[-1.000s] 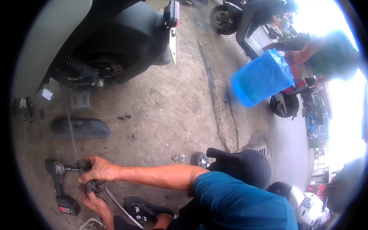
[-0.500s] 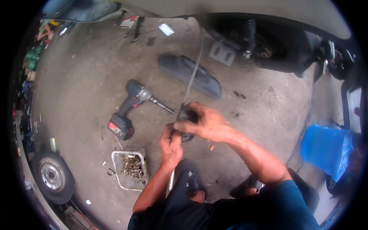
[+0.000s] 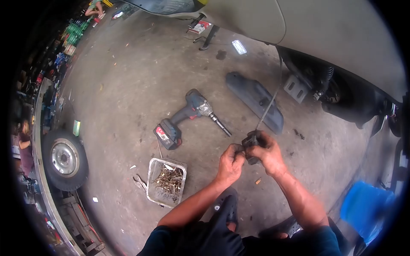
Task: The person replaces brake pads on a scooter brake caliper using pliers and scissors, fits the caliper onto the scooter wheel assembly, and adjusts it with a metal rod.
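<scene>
My right hand (image 3: 270,155) is wrapped round a dark metal part (image 3: 253,147), which looks like a brake caliper, at the end of a thin hose (image 3: 270,104) that runs up to the scooter (image 3: 341,47). Against the left side of that part, my left hand (image 3: 231,164) has its thumb and fingers pinched together; what they hold, if anything, is too small to name. Up and left of my hands, a cordless impact wrench (image 3: 192,112) lies on the floor, its socket pointing toward them. A long dark plastic cover (image 3: 256,100) rests beyond the hands.
A tray of screws (image 3: 149,187) stands at lower left with pliers (image 3: 139,182) beside it. Farther left is a wheel (image 3: 64,158). A blue bag (image 3: 368,209) is at lower right. At the far left edge is a person (image 3: 25,149). A phone-like object (image 3: 239,47) lies near the scooter.
The view has swung from the street side toward the floor and the workshop's left side. Both hands remain at the dark part, and my left fingers now pinch at its left side.
</scene>
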Tool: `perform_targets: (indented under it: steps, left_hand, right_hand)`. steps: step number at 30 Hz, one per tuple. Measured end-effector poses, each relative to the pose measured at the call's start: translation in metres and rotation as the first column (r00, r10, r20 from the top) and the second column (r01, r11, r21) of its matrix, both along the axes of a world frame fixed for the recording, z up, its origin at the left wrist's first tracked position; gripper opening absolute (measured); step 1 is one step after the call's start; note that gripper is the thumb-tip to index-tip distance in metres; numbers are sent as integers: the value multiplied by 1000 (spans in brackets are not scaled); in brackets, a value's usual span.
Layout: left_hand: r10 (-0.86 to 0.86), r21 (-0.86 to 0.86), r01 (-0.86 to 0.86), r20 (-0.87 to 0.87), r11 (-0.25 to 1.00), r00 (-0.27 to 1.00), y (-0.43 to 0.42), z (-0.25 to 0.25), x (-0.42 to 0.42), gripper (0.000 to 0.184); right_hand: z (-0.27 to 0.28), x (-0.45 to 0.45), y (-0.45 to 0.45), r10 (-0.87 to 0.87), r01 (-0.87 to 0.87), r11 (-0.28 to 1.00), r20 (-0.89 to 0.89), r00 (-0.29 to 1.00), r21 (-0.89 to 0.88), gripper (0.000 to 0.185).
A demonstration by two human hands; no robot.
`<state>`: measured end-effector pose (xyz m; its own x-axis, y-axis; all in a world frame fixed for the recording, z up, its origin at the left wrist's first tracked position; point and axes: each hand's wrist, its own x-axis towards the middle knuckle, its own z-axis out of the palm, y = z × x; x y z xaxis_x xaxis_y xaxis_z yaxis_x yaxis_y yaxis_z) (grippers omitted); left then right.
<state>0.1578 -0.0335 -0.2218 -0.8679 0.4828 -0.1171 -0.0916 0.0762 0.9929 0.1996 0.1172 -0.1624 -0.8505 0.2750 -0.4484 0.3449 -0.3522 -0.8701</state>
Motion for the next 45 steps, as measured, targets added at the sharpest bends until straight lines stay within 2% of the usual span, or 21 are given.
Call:
perform_targets:
  steps: [4,6,8,10,15,16,18,20,23,24,26,27,29,30,32,33,34,36,39,43,45]
  left_hand:
    - [-32,-63,28,-60,998,998,4,-6,-7,11]
    - [-84,-146,83,0,986,996,4,-8,-8,13]
    - [-52,-178,35,-92,983,994,2,-21,-3,15]
    - [-66,-243,49,-64,969,996,-5,-36,9,18]
    - [-90,-368,180,250,912,964,-20,-37,6,22]
    - [-100,-366,173,211,914,972,-16,-29,7,20]
    - [-92,-391,135,126,911,988,-15,1,3,18]
    - [-125,-409,211,226,888,966,-10,58,-2,19]
    - [-139,-439,244,258,865,956,-27,118,-4,19]
    - [-149,-439,248,247,864,958,-34,139,-3,19]
    - [-141,-562,169,93,810,986,-55,184,3,20]
    - [-135,-614,98,-14,783,991,-64,215,12,20]
    - [-155,-666,21,-144,746,977,-86,280,33,17]
    - [-193,-711,0,-191,703,962,-98,308,52,17]
    - [-266,-622,16,-311,783,912,-114,382,96,21]
    - [-409,-713,137,-225,687,884,-130,408,134,25]
    - [-487,-668,224,-236,710,841,-137,440,158,26]
    - [-515,-616,270,-262,740,816,-141,488,207,21]
    - [-333,-524,173,-228,834,915,-128,526,266,20]
    - [-180,-472,176,36,864,983,-88,547,316,21]
    - [-81,-388,90,40,917,996,-77,565,332,21]
  right_hand:
    - [-11,-1,3,7,-5,997,-24,1000,77,48]
    - [-44,1,2,51,-36,947,-37,998,319,50]
    - [-58,7,6,110,-92,804,5,994,588,54]
    - [-57,9,8,165,-189,538,117,979,821,60]
    - [-89,9,23,167,-320,406,275,947,856,68]
    - [-93,10,29,161,-360,345,323,933,867,70]
    - [-97,10,34,173,-432,234,400,900,871,74]
    - [-96,16,34,158,-421,113,402,902,900,73]
    - [-53,33,12,-7,-329,219,339,941,919,72]
    - [-37,45,-4,38,-407,302,416,909,862,72]
    - [7,83,-28,126,-551,426,557,821,717,70]
    - [45,100,-48,283,-758,354,709,645,548,69]
    - [113,157,-96,544,-950,8,796,265,311,67]
    - [151,197,-123,646,-943,-163,754,120,289,57]
    - [221,289,-170,794,-960,-239,599,-107,146,33]
    - [249,323,-184,857,-956,-282,468,-214,80,29]
    - [248,384,-211,834,-923,-377,464,-299,82,28]
    - [287,410,-194,819,-937,-334,461,-342,-101,28]
    - [314,429,-138,755,-979,-54,633,-170,-198,27]
    - [325,414,-29,502,-945,328,849,164,-12,27]
    - [332,390,20,345,-861,491,878,333,133,26]
